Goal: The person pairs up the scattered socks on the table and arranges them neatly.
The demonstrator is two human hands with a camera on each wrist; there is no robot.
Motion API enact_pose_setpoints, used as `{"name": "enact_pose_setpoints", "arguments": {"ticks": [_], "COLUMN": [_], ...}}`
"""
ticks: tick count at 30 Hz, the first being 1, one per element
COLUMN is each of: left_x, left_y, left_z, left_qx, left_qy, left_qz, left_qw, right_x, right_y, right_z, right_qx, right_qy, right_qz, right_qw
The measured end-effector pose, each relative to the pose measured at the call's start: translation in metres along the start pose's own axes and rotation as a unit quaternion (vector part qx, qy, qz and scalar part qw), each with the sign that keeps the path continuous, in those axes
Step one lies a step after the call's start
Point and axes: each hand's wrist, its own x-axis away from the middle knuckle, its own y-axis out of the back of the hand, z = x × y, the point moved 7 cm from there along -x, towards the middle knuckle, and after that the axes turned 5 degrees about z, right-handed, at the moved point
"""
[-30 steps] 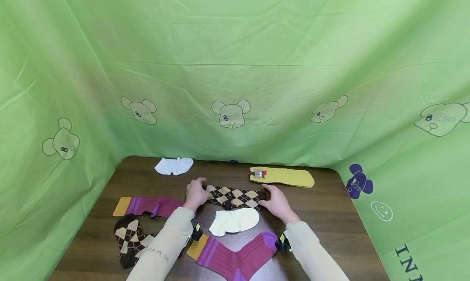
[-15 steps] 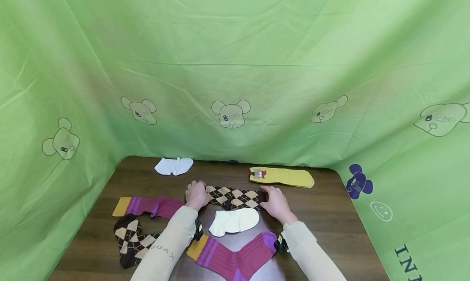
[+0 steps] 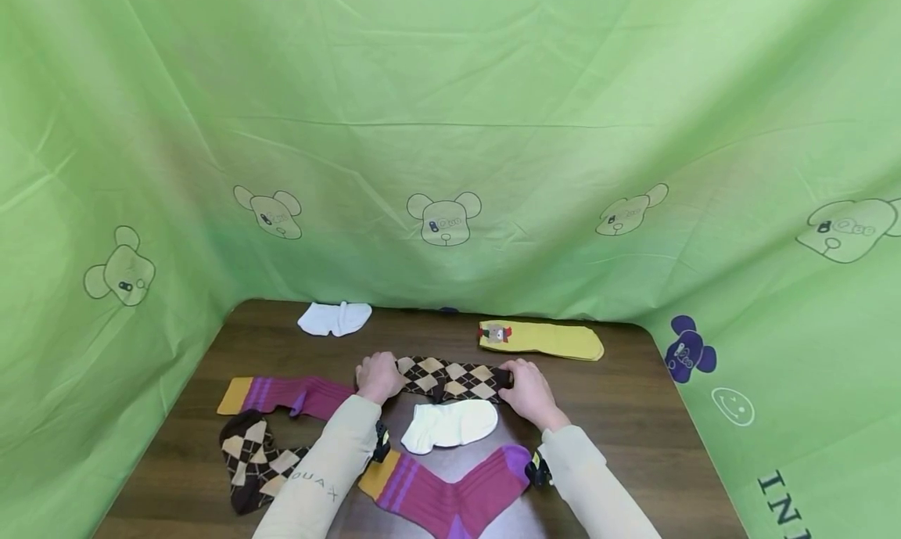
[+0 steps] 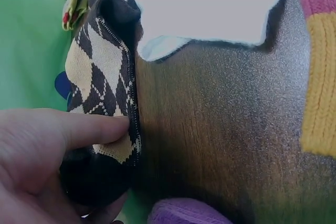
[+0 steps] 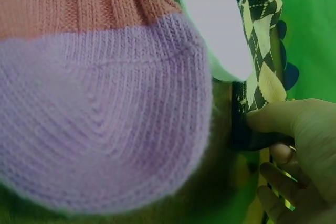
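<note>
A brown-and-beige argyle sock (image 3: 473,381) lies crosswise on the table. My left hand (image 3: 378,377) holds its dark left end; in the left wrist view the thumb (image 4: 100,129) presses over the sock and the other fingers are mostly hidden. At the opposite end, my right hand (image 3: 531,392) pinches the dark edge between thumb (image 5: 273,116) and fingers, as the right wrist view shows. Just nearer than the argyle sock is a white sock (image 3: 450,427). A magenta sock (image 3: 486,484) with purple toe and yellow cuff lies bent between the forearms.
Left on the table (image 3: 633,429) are another magenta sock (image 3: 324,397) and another argyle sock (image 3: 246,453), partly behind the left sleeve. A white sock (image 3: 334,318) and a yellow sock (image 3: 549,339) with a bear lie along the back, before a green curtain (image 3: 450,148).
My left hand has shifted slightly nearer and its fingers have come down round the argyle sock's end. My right hand's fingers have closed on the other end. The socks stay in place.
</note>
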Motion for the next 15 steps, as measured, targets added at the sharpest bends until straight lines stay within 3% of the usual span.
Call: {"name": "enact_pose_setpoints", "arguments": {"ticks": [15], "left_x": [-0.001], "left_y": [-0.001], "left_z": [0.011], "left_qx": [0.048], "left_qy": [0.006], "left_qz": [0.004], "left_qw": [0.9988], "right_x": [0.002], "right_y": [0.000], "right_z": [-0.007], "right_qx": [-0.058], "right_qy": [-0.024], "right_qz": [0.009], "right_qw": [0.9980]}}
